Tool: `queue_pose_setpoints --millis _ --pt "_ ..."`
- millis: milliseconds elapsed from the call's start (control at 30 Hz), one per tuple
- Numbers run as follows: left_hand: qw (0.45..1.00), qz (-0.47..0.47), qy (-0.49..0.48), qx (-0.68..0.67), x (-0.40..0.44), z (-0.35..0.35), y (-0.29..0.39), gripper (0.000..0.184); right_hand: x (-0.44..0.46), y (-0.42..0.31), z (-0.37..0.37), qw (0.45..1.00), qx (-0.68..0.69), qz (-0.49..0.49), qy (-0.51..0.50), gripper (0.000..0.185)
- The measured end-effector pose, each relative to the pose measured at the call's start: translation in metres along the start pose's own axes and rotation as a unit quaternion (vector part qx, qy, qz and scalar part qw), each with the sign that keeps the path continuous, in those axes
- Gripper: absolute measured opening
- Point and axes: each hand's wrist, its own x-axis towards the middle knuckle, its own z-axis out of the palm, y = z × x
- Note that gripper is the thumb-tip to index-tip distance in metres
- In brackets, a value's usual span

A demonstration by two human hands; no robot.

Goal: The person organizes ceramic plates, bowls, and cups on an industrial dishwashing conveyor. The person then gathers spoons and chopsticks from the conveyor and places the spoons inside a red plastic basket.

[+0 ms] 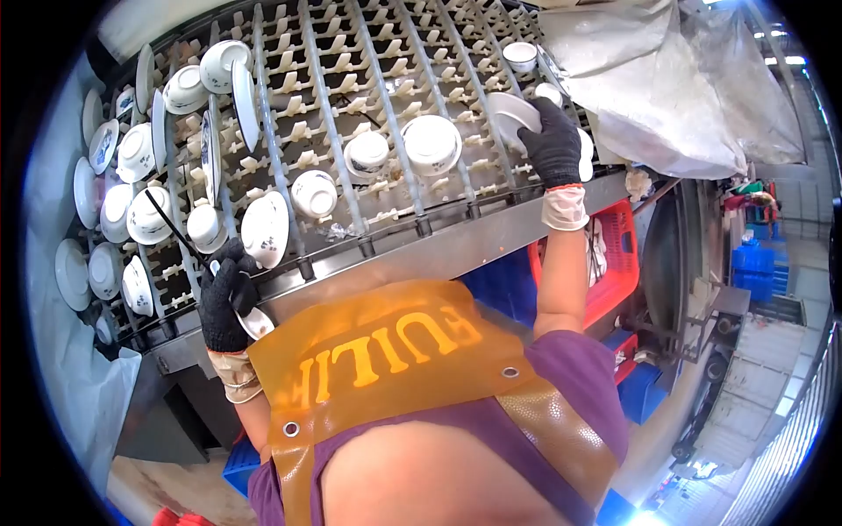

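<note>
White and smooth-rimmed, a shallow plate stands tilted at the right of the pegged rack, its lower side toward the pegs. The black-gloved right hand is closed on the plate's right edge, covering part of it. Well apart, the left hand, also gloved in black, curls around a small white ceramic piece that is mostly hidden; its fingertips are beside a patterned oval dish, though I cannot tell whether they touch it.

A steel ledge bounds the rack along the near side, and a grey plastic sheet hangs close beyond the right hand. Bare pegs leave broad room across the rack's upper middle; nearer the ledge, three upturned bowls stand in a loose row. Leftward, crowded bowls and upright plates leave only narrow gaps.
</note>
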Motion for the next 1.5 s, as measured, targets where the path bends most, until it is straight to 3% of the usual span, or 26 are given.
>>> queue_pose_setpoints --millis 33,100,167,233,300,367,467,533,567,633,667,700,767,833,900,967,1000,1033,1100,1133,1167,1233,1267,1300,1367,1500 --pt "1.000 0.001 0.000 -0.012 -0.001 0.005 0.000 0.033 0.001 -0.022 -0.012 0.989 -0.127 -0.075 -0.014 0.026" --pt "1.000 -0.012 0.003 -0.008 0.004 0.006 -0.007 0.034 0.007 -0.016 -0.003 0.962 -0.184 -0.200 -0.005 0.016" --pt "1.000 -0.001 -0.003 -0.010 0.009 0.020 -0.010 0.034 0.013 0.011 0.032 0.926 -0.182 -0.322 0.071 0.012" --pt "1.000 -0.005 -0.006 -0.019 0.012 0.031 -0.015 0.033 0.011 0.019 0.015 0.916 -0.153 -0.363 0.073 0.023" --pt "0.999 -0.008 -0.009 -0.042 0.010 0.043 -0.020 0.031 0.011 0.051 0.042 0.986 0.020 -0.087 0.138 0.025" --pt "0.998 -0.014 0.011 -0.058 0.011 0.052 -0.029 0.032 -0.002 0.077 0.032 0.965 -0.083 -0.096 0.228 0.039" --pt "0.996 -0.022 0.004 -0.088 0.010 0.066 -0.040 0.032 -0.025 0.118 0.033 0.984 -0.135 0.021 0.111 0.046" --pt "0.996 -0.032 -0.033 -0.082 0.012 0.073 -0.047 0.032 -0.039 0.126 0.028 0.959 -0.252 0.128 -0.022 0.051" --pt "0.996 -0.031 -0.032 -0.081 0.011 0.081 -0.050 0.032 -0.039 0.145 0.037 0.947 -0.237 0.200 -0.085 0.049" --pt "0.995 -0.028 -0.037 -0.086 0.009 0.097 -0.055 0.032 -0.043 0.174 0.043 0.979 -0.142 0.126 -0.074 0.045" --pt "0.995 -0.024 -0.021 -0.091 0.013 0.100 -0.062 0.032 -0.038 0.179 0.041 0.988 -0.148 0.044 -0.019 0.042" --pt "0.996 -0.016 -0.019 -0.089 0.013 0.106 -0.066 0.032 -0.027 0.184 0.039 0.989 -0.143 0.040 -0.015 0.042" --pt "0.996 0.014 -0.013 -0.089 0.014 0.118 -0.072 0.032 -0.001 0.158 0.018 0.993 0.116 0.021 0.016 0.043" --pt "0.994 0.032 -0.002 -0.101 0.013 0.129 -0.077 0.033 0.034 0.135 0.012 0.956 0.291 0.043 0.006 0.046" --pt "0.988 0.062 0.021 -0.142 0.011 0.141 -0.088 0.034 0.067 0.118 0.019 0.867 0.486 0.103 -0.045 0.039" --pt "0.986 0.085 0.010 -0.145 0.014 0.139 -0.095 0.034 0.109 0.143 0.066 0.952 0.304 -0.022 -0.011 0.039" --pt "0.979 0.098 0.005 -0.177 0.013 0.140 -0.098 0.034 0.120 0.149 0.081 0.975 0.220 -0.030 0.030 0.036" --pt "0.972 0.112 -0.001 -0.208 0.013 0.143 -0.100 0.033 0.131 0.150 0.083 0.994 0.051 -0.077 0.059 0.029" --pt "0.961 0.154 -0.015 -0.227 0.010 0.149 -0.102 0.034 0.155 0.156 0.091 0.976 -0.139 -0.165 0.031 0.026" --pt "0.954 0.169 -0.047 -0.244 0.013 0.141 -0.108 0.034 0.160 0.165 0.102 0.970 -0.177 -0.165 -0.010 0.026" --pt "0.945 0.182 -0.080 -0.259 0.015 0.138 -0.110 0.035 0.172 0.167 0.100 0.968 -0.164 -0.185 -0.052 0.027" --pt "0.950 0.208 -0.049 -0.227 0.015 0.137 -0.116 0.035 0.194 0.164 0.086 0.974 -0.073 -0.123 -0.174 0.032" --pt "0.952 0.205 -0.027 -0.225 0.015 0.136 -0.120 0.035 0.210 0.165 0.093 0.979 -0.053 -0.086 -0.177 0.034" --pt "0.954 0.200 -0.004 -0.225 0.015 0.138 -0.122 0.035 0.214 0.171 0.086 0.983 0.016 -0.117 -0.140 0.037" --pt "0.950 0.201 0.014 -0.239 0.014 0.150 -0.121 0.035 0.246 0.207 0.123 0.965 0.218 -0.029 -0.141 0.035" --pt "0.941 0.215 -0.001 -0.260 0.015 0.166 -0.121 0.034 0.278 0.260 0.155 0.996 0.017 0.040 0.080 0.020"
